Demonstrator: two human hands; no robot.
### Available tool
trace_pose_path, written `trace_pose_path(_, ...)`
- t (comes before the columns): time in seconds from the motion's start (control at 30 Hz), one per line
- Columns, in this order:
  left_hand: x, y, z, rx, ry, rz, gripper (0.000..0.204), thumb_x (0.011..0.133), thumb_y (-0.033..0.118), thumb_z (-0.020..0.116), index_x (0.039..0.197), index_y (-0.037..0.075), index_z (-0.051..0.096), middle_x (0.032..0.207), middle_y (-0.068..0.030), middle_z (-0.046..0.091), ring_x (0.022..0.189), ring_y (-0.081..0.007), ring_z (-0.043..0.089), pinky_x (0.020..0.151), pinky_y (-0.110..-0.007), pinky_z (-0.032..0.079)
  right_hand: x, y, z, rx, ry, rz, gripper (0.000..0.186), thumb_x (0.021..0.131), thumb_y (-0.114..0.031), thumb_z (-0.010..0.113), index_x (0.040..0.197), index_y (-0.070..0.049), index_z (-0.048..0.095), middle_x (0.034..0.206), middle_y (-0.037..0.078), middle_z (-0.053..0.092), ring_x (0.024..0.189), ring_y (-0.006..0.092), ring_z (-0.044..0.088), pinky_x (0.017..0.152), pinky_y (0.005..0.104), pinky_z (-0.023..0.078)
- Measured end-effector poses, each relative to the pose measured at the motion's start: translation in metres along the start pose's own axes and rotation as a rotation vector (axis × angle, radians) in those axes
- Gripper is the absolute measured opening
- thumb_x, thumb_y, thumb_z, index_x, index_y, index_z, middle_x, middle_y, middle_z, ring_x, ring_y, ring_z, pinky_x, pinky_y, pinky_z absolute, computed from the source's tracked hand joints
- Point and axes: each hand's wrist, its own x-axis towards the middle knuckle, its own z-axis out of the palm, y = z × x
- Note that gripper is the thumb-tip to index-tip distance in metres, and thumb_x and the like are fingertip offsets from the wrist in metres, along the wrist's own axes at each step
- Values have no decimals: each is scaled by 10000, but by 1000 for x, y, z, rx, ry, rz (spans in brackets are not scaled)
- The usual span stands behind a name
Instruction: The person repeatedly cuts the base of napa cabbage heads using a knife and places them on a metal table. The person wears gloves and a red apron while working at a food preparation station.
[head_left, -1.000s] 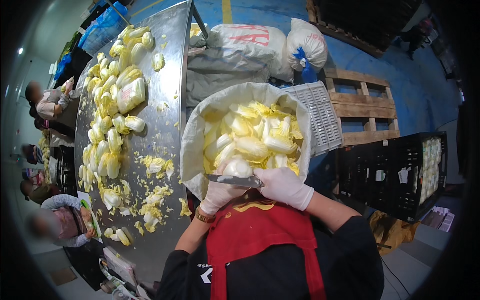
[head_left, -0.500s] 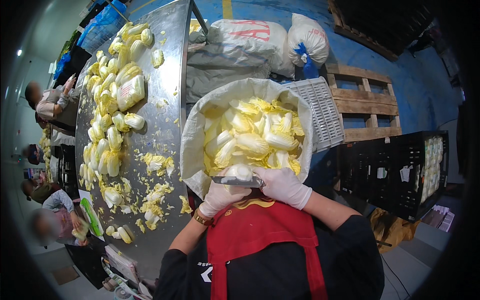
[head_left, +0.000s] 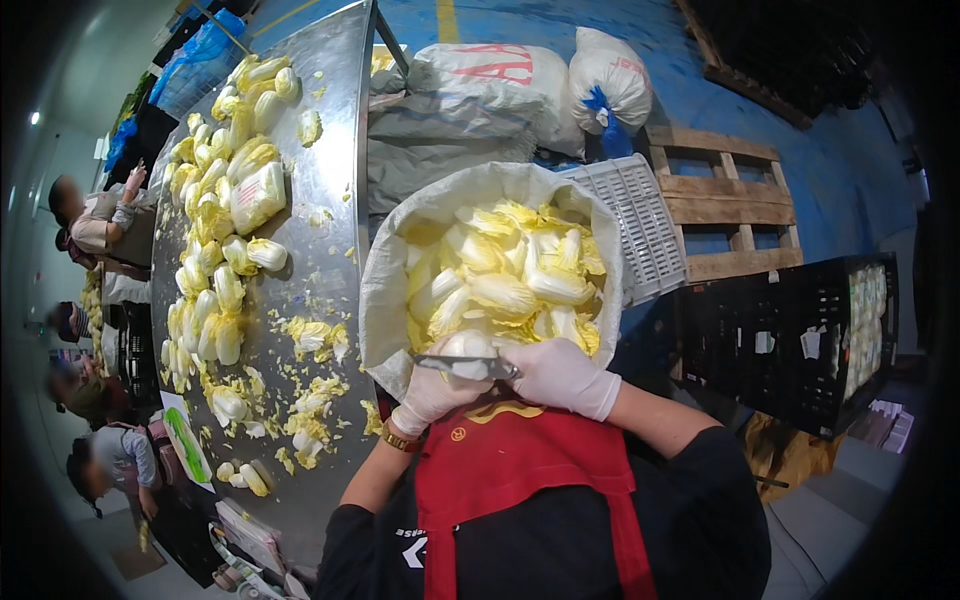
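At the near rim of a white woven sack (head_left: 385, 290), my gloved left hand (head_left: 440, 395) holds a small napa cabbage (head_left: 469, 346) with its pale base facing up. My gloved right hand (head_left: 562, 378) grips a knife (head_left: 455, 364), its blade lying across the cabbage base from right to left. The blade seems to touch the base; how deep it sits I cannot tell. Inside the sack lie many yellow-white napa cabbages (head_left: 502, 293). The left fingers are partly hidden behind the blade and cabbage.
A metal table (head_left: 320, 160) on the left bears a heap of cabbages (head_left: 215, 225) and leaf scraps (head_left: 315, 400). Beyond the sack are full white sacks (head_left: 480, 75), a white crate (head_left: 632, 225) and a wooden pallet (head_left: 715, 208). Black crates (head_left: 780, 335) stand right. Several people work far left.
The knife has tilted, its right end now lower, and shifted slightly left with the cabbage. At the lower left, a co-worker has shifted and lowered an arm.
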Motion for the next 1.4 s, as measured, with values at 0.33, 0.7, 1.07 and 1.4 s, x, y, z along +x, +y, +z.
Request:
trace_pose_path(0.33,0,31,4,-190,-47,-75,414,655,122,814,1009,20,625,932,-53,669,852,-142,632,796,-298,509,-4,6,5,-80,4,78,183,815,-207,576,951,-92,619,715,158,637,642,356,642,586,441,521)
trace_pose_path(0.7,-5,13,-5,-279,59,-121,612,633,157,842,1166,11,581,1032,-55,665,930,-117,627,877,-292,499,-7,105,1,-133,8,520,279,850,-328,614,1025,-129,699,799,191,674,725,358,665,690,418,541)
trace_pose_path(1.07,25,19,37,-710,198,0,660,927,469,546,1372,21,352,1246,-105,499,1118,-196,509,952,-322,430,34,5,15,503,319,212,579,775,-280,712,1269,-49,519,1114,183,634,995,307,637,867,356,496)
trace_pose_path(1.4,35,27,45,-875,272,-9,604,955,568,432,1242,40,492,1136,-55,558,1002,-149,545,869,-286,460,41,19,22,568,365,190,495,766,-247,708,1198,-35,590,1043,165,665,952,242,654,855,329,502)
